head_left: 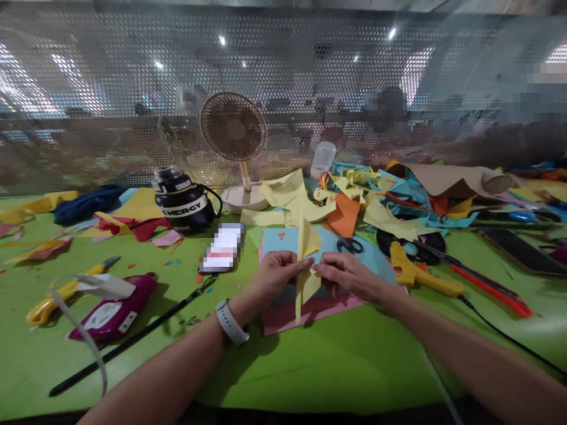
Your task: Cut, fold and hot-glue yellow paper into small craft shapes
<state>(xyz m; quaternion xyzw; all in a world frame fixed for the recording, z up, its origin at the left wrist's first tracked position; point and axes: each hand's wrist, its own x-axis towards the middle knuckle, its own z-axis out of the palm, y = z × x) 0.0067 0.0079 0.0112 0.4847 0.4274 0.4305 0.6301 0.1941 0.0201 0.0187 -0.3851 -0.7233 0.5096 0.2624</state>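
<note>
A folded piece of yellow paper (310, 239) stands upright between my two hands, its narrow edge toward me. My left hand (283, 268) pinches it from the left near the middle. From the right, my right hand (343, 273) has thumb and forefinger closed at the paper's edge. Beneath them lie sheets of blue paper (376, 260) and pink paper (287, 316). Dark-handled scissors (349, 244) rest on the blue sheet, just beyond my right hand. A yellow glue gun (425, 279) lies to the right of that hand.
Paper scraps (354, 183) heap up at the back, beside a small fan (234, 127) and a black bottle (186, 203). A phone (221, 248), purple power strip (115, 310) and yellow cutter (73, 292) lie left. At right are a red-and-black cutter (491, 289) and another phone (525, 251).
</note>
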